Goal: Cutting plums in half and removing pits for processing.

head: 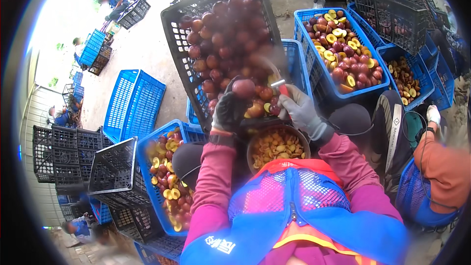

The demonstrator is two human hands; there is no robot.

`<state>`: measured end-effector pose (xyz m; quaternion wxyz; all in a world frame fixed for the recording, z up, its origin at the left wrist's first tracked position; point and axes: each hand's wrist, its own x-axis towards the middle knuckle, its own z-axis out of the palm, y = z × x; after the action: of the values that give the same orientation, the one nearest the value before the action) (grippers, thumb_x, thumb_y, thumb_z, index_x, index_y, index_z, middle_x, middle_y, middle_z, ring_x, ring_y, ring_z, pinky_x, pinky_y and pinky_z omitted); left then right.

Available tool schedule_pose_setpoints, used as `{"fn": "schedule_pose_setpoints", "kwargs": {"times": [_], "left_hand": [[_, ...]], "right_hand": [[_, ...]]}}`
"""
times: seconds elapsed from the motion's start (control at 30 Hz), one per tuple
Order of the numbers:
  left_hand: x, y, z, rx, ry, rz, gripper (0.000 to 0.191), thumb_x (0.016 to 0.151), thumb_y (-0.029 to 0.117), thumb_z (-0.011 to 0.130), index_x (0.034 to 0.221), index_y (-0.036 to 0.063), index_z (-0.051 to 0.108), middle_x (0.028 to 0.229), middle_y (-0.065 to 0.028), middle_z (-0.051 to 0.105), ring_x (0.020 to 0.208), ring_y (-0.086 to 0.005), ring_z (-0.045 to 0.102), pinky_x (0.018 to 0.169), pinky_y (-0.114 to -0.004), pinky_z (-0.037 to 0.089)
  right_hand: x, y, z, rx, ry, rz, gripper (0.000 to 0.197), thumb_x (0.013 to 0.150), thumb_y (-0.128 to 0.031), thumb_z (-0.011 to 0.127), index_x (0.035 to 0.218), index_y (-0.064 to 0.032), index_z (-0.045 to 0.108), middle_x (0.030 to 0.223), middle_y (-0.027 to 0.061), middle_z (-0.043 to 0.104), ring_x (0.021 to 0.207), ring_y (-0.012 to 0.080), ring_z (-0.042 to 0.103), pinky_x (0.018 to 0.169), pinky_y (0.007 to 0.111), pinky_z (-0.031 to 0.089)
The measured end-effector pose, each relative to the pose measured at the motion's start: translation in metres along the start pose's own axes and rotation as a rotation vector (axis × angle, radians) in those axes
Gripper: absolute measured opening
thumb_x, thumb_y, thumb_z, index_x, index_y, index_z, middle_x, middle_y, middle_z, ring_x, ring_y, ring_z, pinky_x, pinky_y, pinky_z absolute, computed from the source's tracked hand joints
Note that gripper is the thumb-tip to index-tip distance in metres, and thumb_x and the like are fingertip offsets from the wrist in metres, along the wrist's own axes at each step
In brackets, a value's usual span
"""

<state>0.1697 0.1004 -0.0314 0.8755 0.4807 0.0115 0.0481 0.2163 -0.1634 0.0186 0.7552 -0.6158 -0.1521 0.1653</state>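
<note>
My left hand, in a dark glove, holds a whole reddish plum above a black plastic crate filled with plums. A red-handled tool with a metal head, perhaps a peeler or pitting knife, is gripped in my right hand, which wears a grey glove. The tool's head is just right of the plum, with a gap between them. Close to my body, below both hands, a round metal bowl holds pits and yellow-brown scraps. Some cut plums lie near the crate's lower edge. Smears on the lens blur the upper crate.
Blue crates of halved plums stand at my right and left. Blue crates and black crates stand further left. A co-worker's gloved hand is at far right, with other people in the background.
</note>
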Motion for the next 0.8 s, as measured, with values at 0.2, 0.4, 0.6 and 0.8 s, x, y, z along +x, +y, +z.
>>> {"fn": "schedule_pose_setpoints", "kwargs": {"times": [0.2,0.4,0.6,0.8], "left_hand": [[-0.058,0.029,0.052,-0.352,-0.041,-0.112,0.078,0.098,0.042,0.079,0.159,0.0069,0.045,0.140,-0.0121,0.062,0.126,-0.0288,0.064,0.110,-0.043,0.054],[-0.107,0.037,0.069,-0.245,0.018,-0.091,0.091,0.085,0.058,0.087,0.148,0.0030,0.053,0.134,-0.0120,0.064,0.121,-0.0271,0.064,0.107,-0.042,0.053],[-0.128,0.041,0.087,-0.291,0.027,-0.102,0.082,0.089,0.061,0.083,0.142,0.0034,0.059,0.129,-0.0097,0.067,0.118,-0.0247,0.065,0.108,-0.040,0.050],[-0.138,0.004,0.073,-0.322,0.196,-0.062,0.064,0.104,0.058,0.065,0.138,0.0038,0.062,0.130,-0.0097,0.067,0.118,-0.0232,0.065,0.108,-0.039,0.050]], "right_hand": [[-0.031,-0.054,0.031,0.045,-0.123,0.154,0.032,0.116,-0.023,0.051,0.141,-0.0057,0.061,0.079,-0.0033,0.062,0.048,0.0046,0.047,0.047,0.019,0.039],[-0.062,-0.075,0.064,0.009,-0.241,0.090,0.020,0.111,-0.014,0.058,0.124,-0.0042,0.069,0.084,-0.0027,0.064,0.070,0.0043,0.058,0.063,0.026,0.049],[-0.074,-0.034,0.077,-0.152,-0.206,-0.095,0.024,0.111,-0.020,0.059,0.124,-0.0024,0.068,0.084,0.0061,0.069,0.072,0.0151,0.066,0.065,0.034,0.053],[-0.091,-0.024,0.084,-0.874,-0.072,-0.292,0.044,0.112,-0.026,0.056,0.145,0.0016,0.058,0.086,0.0278,0.073,0.079,0.0440,0.074,0.063,0.050,0.056]]}}
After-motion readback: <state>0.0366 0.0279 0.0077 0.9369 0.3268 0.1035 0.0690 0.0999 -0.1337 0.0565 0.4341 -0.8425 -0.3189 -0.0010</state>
